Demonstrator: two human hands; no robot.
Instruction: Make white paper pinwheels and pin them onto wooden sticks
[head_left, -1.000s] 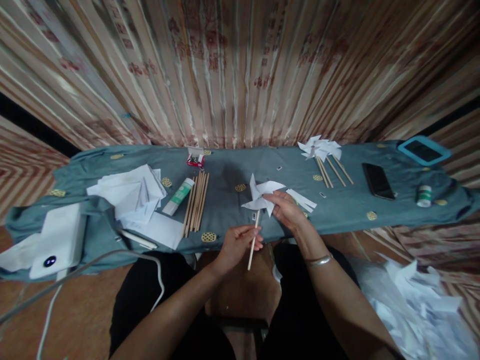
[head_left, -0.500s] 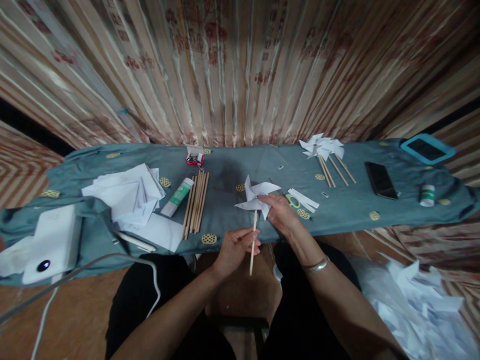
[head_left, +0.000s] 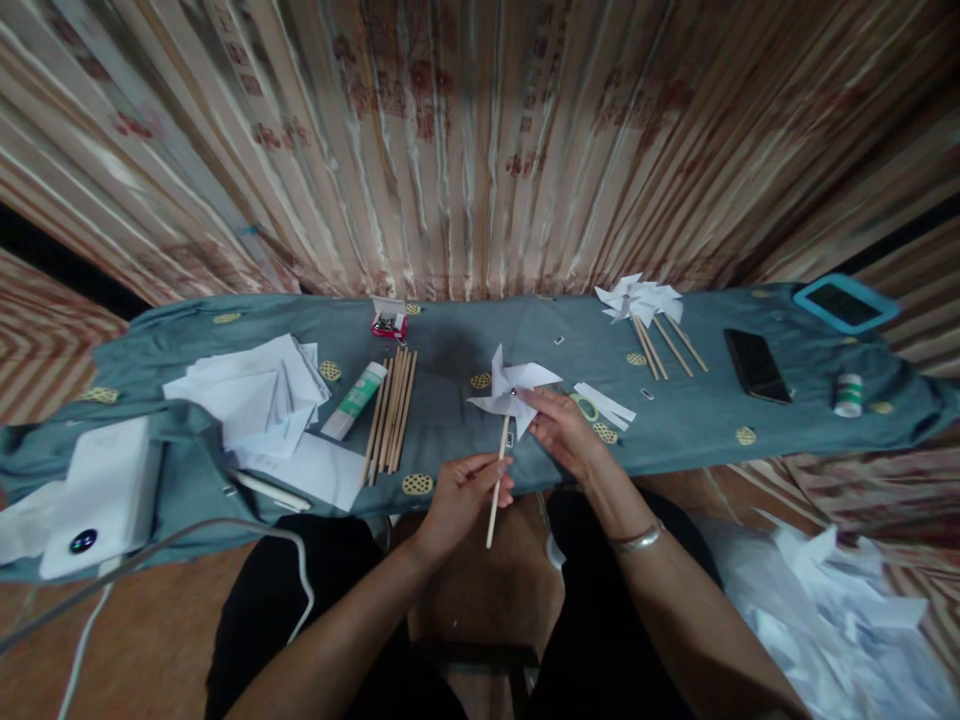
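A white paper pinwheel (head_left: 504,385) on a wooden stick (head_left: 496,500) is held over the table's front edge. My left hand (head_left: 466,492) is closed round the stick, thumb and fingers pinching it below the paper. At the pinwheel's right side, my right hand (head_left: 559,428) grips the paper near the small shiny pin at its centre; a silver bracelet is on that wrist. To the left lie several wooden sticks (head_left: 390,415) and a green-and-white glue stick (head_left: 356,400). Scissors with green handles (head_left: 583,407) and white paper strips (head_left: 606,405) lie just beyond my right hand.
Folded white papers (head_left: 259,390) and a white device (head_left: 105,490) with a cable are at left. A red box of pins (head_left: 389,322) stands at the back. Pinwheels (head_left: 641,298), a phone (head_left: 756,365) and a blue-framed tablet (head_left: 846,300) lie right. A bag of paper pieces (head_left: 840,600) sits lower right.
The stick has tilted, its lower end swinging a little to the left. Both hands keep their hold on the pinwheel. The whole view has shifted slightly.
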